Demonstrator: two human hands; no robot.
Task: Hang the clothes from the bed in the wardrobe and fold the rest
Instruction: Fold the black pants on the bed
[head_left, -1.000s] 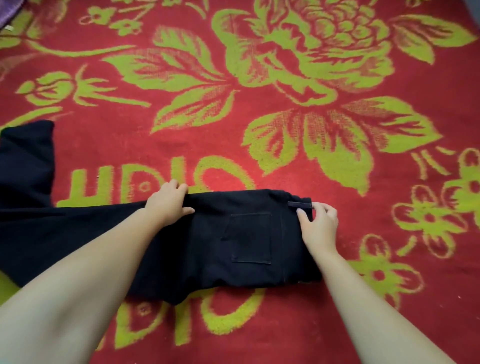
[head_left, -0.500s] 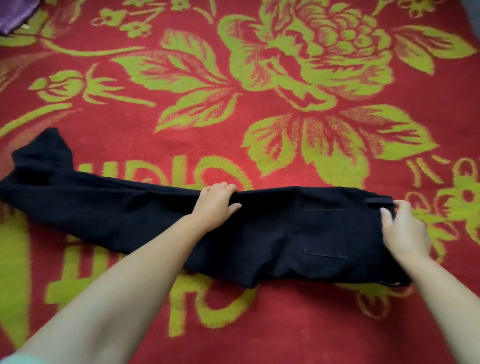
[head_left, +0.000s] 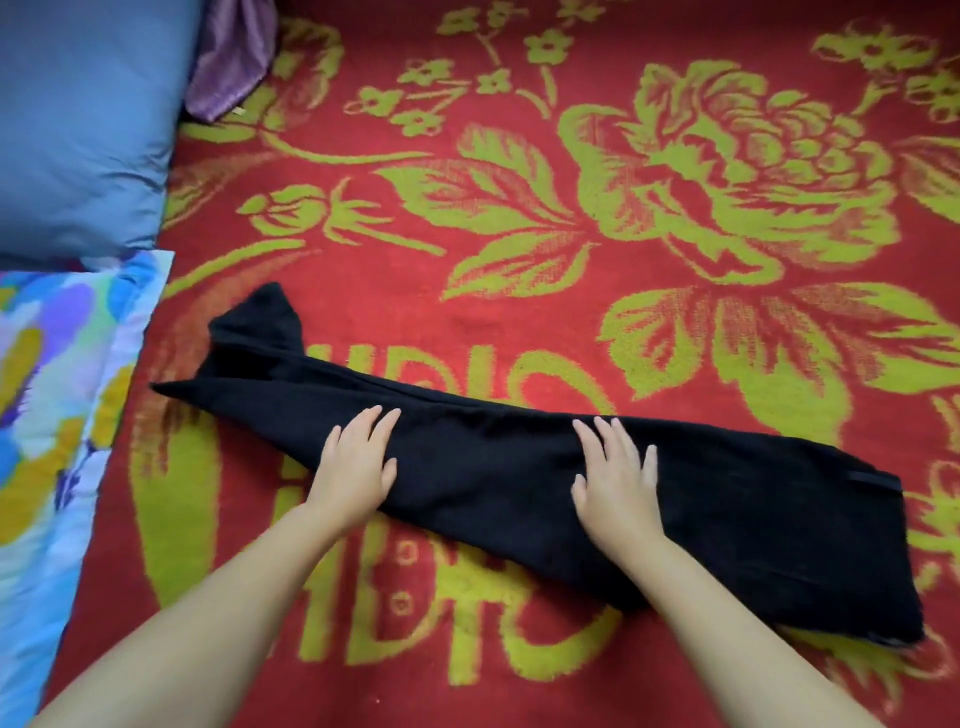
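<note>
A pair of black trousers (head_left: 727, 519) lies stretched across the bed, folded lengthwise, with its waistband at the right and the leg ends at the left. My left hand (head_left: 358, 462) rests flat on the legs, fingers spread. My right hand (head_left: 613, 478) presses flat on the middle of the trousers, fingers apart. Neither hand grips the cloth.
The bed is covered by a red blanket (head_left: 519, 312) with green flowers and letters. A blue pillow (head_left: 83, 119) and a flowered pillow (head_left: 47, 415) lie at the left edge. A purple cloth (head_left: 228, 57) sits at the top left.
My right hand has left the waistband and moved left onto the middle of the trousers. My left hand has slid left along the legs. Both now lie flat. The view has shifted left, showing the pillows.
</note>
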